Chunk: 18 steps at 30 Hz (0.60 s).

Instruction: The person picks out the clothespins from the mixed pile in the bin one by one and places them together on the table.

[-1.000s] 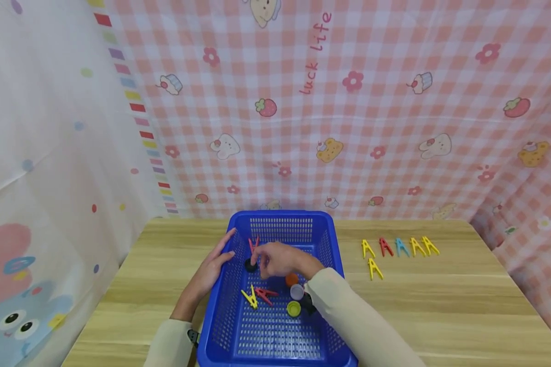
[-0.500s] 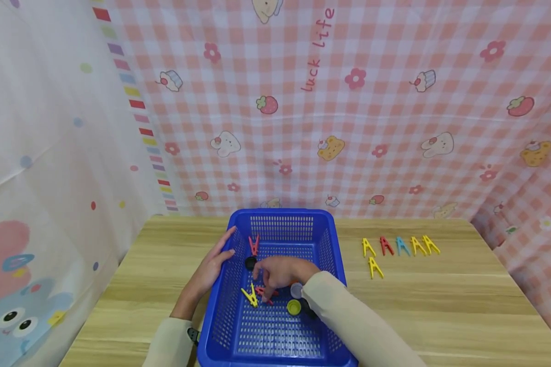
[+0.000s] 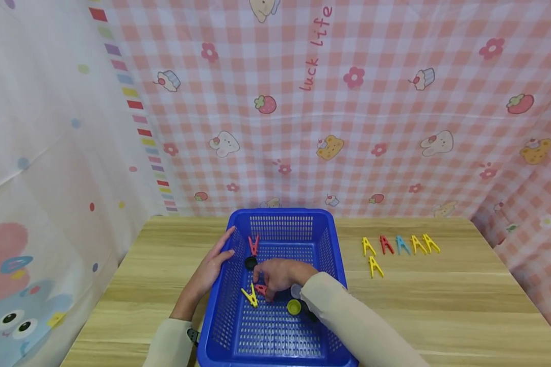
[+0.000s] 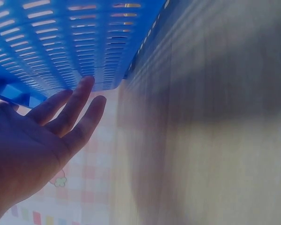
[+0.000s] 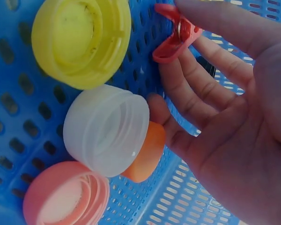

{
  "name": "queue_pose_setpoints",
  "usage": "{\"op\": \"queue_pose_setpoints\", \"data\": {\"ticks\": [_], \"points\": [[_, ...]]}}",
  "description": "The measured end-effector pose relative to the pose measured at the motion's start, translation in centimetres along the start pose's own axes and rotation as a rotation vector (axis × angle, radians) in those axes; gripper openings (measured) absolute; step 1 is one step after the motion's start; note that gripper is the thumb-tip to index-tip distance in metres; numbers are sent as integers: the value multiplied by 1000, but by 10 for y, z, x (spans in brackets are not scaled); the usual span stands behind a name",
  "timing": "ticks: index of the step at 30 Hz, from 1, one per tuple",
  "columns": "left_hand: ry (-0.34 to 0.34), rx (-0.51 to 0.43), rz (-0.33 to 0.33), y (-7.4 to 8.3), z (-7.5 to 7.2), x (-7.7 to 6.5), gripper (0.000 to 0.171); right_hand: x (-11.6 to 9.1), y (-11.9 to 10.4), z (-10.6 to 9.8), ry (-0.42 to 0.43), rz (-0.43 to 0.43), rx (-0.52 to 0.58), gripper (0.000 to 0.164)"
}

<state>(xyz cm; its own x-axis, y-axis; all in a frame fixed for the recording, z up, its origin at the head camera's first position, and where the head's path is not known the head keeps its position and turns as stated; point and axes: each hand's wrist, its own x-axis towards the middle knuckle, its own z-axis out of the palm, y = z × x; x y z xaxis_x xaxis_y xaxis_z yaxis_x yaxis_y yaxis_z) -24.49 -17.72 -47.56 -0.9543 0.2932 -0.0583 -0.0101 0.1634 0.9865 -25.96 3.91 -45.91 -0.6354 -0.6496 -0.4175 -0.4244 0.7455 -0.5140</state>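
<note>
My right hand (image 3: 280,275) reaches down into the blue basket (image 3: 282,211), its thumb and fingertips pinching a red clothespin (image 5: 168,52). A yellow clothespin (image 3: 250,297) lies just left of it on the basket floor. Further back are a black cap (image 3: 250,263) and another red clothespin (image 3: 253,244). Beside the right hand, its wrist view has a yellow cap (image 5: 77,42), a translucent white cap (image 5: 107,131), an orange cap (image 5: 147,154) and a pink cap (image 5: 61,199). My left hand (image 3: 213,265) rests at the basket's left rim, fingers extended along the outside.
On the wooden table (image 3: 441,316), right of the basket, several clothespins stand in a row, among them a red one (image 3: 386,244) and a blue one (image 3: 402,245). One yellow clothespin (image 3: 375,266) lies in front of them. A checked cloth (image 3: 349,117) hangs behind.
My right hand has moved from near the black cap toward the front of the basket and taken hold of the red clothespin. The left hand has stayed at the rim.
</note>
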Motion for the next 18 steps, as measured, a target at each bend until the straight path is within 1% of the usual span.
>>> {"op": "queue_pose_setpoints", "data": {"ticks": [6,9,15,18], "points": [[4,-9,3,0,0,0,58,1,-2,-1,11,18,3,39],[0,-9,3,0,0,0,58,1,-2,-2,30,32,2,38],[-5,-4,11,-1,0,0,58,1,-1,-3,84,15,30,36],[-2,0,9,-1,0,0,58,0,0,-6,94,12,65,34]]}}
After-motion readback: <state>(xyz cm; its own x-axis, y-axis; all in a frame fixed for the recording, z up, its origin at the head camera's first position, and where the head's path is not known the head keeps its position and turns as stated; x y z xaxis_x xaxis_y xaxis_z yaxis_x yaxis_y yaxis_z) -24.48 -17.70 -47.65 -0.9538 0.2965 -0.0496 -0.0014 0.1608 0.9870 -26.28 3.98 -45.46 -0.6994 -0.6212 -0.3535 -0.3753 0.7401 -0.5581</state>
